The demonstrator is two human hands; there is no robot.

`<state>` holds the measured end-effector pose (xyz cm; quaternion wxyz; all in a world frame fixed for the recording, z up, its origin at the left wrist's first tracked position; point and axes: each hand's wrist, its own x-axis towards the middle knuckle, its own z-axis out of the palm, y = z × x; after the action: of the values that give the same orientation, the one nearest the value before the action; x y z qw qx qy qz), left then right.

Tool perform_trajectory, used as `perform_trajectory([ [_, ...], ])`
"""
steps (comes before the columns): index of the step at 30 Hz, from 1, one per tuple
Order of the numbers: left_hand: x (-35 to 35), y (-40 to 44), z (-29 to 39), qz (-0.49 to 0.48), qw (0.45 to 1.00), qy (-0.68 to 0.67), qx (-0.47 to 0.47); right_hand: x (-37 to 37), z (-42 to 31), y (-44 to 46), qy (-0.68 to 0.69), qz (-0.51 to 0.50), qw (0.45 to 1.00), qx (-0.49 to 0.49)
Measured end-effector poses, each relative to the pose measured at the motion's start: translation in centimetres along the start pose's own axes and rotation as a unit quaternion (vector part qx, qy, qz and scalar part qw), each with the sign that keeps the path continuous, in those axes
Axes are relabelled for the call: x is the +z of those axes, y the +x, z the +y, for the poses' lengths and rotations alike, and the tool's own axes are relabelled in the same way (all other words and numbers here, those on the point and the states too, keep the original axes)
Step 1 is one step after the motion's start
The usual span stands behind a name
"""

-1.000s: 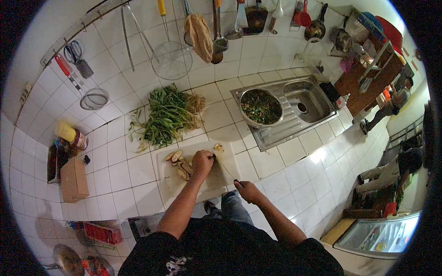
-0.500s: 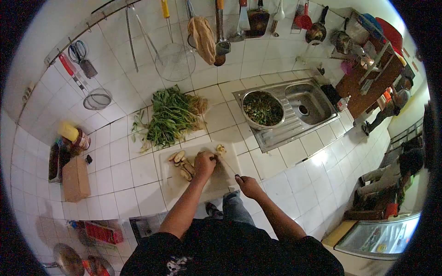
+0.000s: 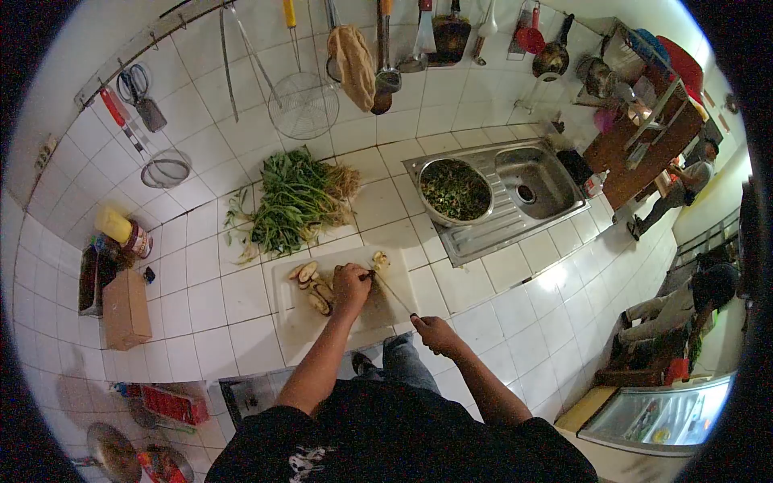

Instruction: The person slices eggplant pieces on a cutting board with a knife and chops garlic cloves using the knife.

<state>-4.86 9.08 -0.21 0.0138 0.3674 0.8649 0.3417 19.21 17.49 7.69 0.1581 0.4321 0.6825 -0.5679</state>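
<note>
My left hand (image 3: 352,288) is closed over a white cutting board (image 3: 382,318), pressing on a dark-skinned piece that looks like eggplant, mostly hidden under the fingers. In my right hand (image 3: 436,335) is the dark handle of a knife (image 3: 393,295); its blade slants up and left to the fingertips of my left hand. Pale, dark-edged eggplant slices (image 3: 319,302) lie in a loose pile left of my left hand. Small pale scraps (image 3: 380,261) sit near the board's upper right edge.
Behind the board lies a bunch of leafy greens (image 3: 294,201) with roots. A bowl of chopped greens (image 3: 456,190) stands on the sink's drainboard (image 3: 498,211). A cardboard box (image 3: 126,310) is at the left. Utensils hang on the wall; two other people are at the right.
The view has shifted slightly. Both hands stay in nearly the same place over the board, with the knife blade still at my left fingertips.
</note>
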Motion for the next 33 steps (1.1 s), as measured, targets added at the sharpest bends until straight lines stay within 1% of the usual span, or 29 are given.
perform_trajectory([
  [3, 0.0, -0.2, 0.1, 0.013, 1.000, -0.004, 0.002, -0.1, 0.5, 0.3, 0.002, -0.006, 1.000, 0.002],
  [5, -0.1, -0.2, 0.3, 0.025, 1.000, -0.015, 0.010, -0.3, 0.7, 0.5, 0.002, -0.030, 1.000, -0.003],
  [9, -0.4, -0.3, 0.7, 0.026, 0.999, -0.014, 0.027, -0.6, 0.1, 0.3, -0.001, -0.029, 0.999, -0.014],
  [11, -0.1, -0.2, 0.5, 0.025, 1.000, -0.012, 0.011, -0.8, -0.5, 0.8, -0.053, -0.032, 0.998, -0.026],
  [12, -0.4, -0.1, 0.7, 0.025, 0.999, -0.013, 0.014, -0.3, 0.2, 1.8, -0.052, -0.029, 0.998, -0.027],
  [13, -1.0, -0.1, 1.1, 0.010, 1.000, -0.011, 0.014, 0.5, 1.5, 3.6, -0.141, 0.034, 0.978, -0.150],
  [14, -1.4, 0.0, 1.4, -0.005, 1.000, -0.008, 0.015, 1.1, 2.1, 4.6, -0.226, 0.098, 0.931, -0.268],
  [15, -1.6, -0.1, 1.7, -0.004, 1.000, -0.009, 0.018, 1.4, 1.2, 4.1, -0.225, 0.101, 0.931, -0.270],
  [17, -2.0, -0.1, 1.9, -0.011, 1.000, -0.010, -0.007, 1.7, -1.6, 2.2, -0.198, 0.117, 0.962, -0.147],
  [18, -1.8, -0.2, 1.6, -0.007, 1.000, -0.009, -0.006, 1.8, -1.5, 2.6, -0.198, 0.119, 0.961, -0.150],
  [20, -0.5, -0.5, 0.7, 0.038, 0.999, 0.009, 0.024, 2.1, -0.4, 3.3, -0.203, 0.126, 0.956, -0.171],
  [21, -0.3, -0.6, 0.3, 0.039, 0.999, 0.008, 0.024, 2.0, -0.4, 2.9, -0.204, 0.128, 0.955, -0.171],
  [23, 0.3, -0.7, -0.4, 0.069, 0.995, 0.012, 0.068, 1.7, -0.2, 1.9, -0.155, 0.148, 0.962, -0.167],
  [24, -0.3, -0.7, 0.1, 0.069, 0.995, 0.011, 0.068, 1.5, -0.1, 1.7, -0.156, 0.148, 0.963, -0.165],
  [26, -2.1, -0.8, 1.6, 0.038, 0.998, -0.055, -0.003, 1.1, 0.4, 1.1, -0.128, 0.159, 0.960, -0.189],
  [30, -2.0, 0.1, 0.7, 0.035, 0.999, -0.039, 0.013, 0.7, 0.1, -0.2, -0.135, 0.154, 0.965, -0.163],
  [32, -2.4, 0.3, 0.5, 0.002, 0.998, -0.064, 0.008, 1.0, 0.4, -0.4, -0.139, 0.138, 0.969, -0.148],
  [33, -2.4, 0.2, 0.2, 0.004, 0.998, -0.063, 0.009, 1.2, 0.4, -0.7, -0.125, 0.124, 0.972, -0.152],
])
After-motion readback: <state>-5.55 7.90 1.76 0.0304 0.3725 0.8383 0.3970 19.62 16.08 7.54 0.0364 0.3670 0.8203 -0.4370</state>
